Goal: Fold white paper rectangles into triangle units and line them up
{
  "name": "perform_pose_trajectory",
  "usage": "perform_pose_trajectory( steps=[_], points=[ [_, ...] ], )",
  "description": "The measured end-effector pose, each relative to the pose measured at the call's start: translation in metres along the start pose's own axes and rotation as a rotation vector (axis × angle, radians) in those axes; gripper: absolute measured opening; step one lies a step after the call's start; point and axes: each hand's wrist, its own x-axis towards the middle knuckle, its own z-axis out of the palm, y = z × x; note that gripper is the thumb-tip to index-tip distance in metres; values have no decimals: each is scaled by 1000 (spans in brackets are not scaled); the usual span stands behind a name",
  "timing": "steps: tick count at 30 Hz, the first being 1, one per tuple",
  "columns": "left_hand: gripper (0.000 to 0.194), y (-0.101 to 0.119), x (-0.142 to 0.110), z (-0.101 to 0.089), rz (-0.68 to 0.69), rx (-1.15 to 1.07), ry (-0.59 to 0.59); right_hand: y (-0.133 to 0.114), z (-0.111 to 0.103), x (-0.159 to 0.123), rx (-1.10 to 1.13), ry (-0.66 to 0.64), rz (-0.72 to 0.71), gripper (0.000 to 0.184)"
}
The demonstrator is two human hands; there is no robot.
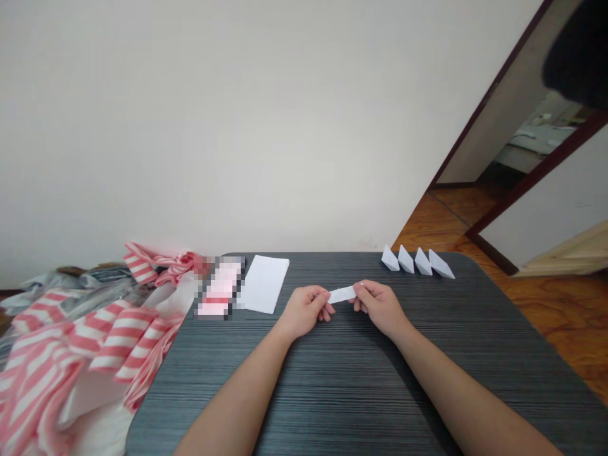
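Observation:
A narrow strip of folded white paper [342, 294] is held level above the dark table, stretched between both hands. My left hand [306, 310] pinches its left end between thumb and fingers. At the other end, my right hand [379, 305] grips the paper the same way, thumb on top. Beyond my left hand lies a stack of white paper sheets [266, 284]. Several folded white paper boats [406, 259] stand in a row at the table's far right; their exact form is small to make out.
The dark wood-grain table [332, 392] reaches the white wall behind. A blurred-out pink and white item [221, 288] lies beside the sheets. Red-and-white striped cloth [118, 329] is heaped left of the table. On the right are a wooden floor [565, 310] and a doorway.

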Motion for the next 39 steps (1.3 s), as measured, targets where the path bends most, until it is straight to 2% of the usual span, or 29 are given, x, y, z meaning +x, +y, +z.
perform_pose_trajectory(
  steps=[8,11,15,19,27,33,39],
  points=[
    [34,2,1,0,25,18,40,-1,-1,1,-7,29,10,38],
    [33,2,-1,1,61,81,44,-1,0,1,-47,-14,-4,36],
    [25,2,-1,3,83,60,55,-1,1,0,-91,-78,-34,31],
    [19,2,-2,4,98,82,5,-4,1,-1,-95,-101,-56,29],
    [23,4,-3,3,92,250,6,-9,2,-3,-96,-111,-130,21],
    [24,1,0,1,84,191,49,-9,5,-4,-41,-125,-117,20],
    [23,1,1,1,85,188,27,-7,6,-3,-58,-179,-131,16]
  ],
)
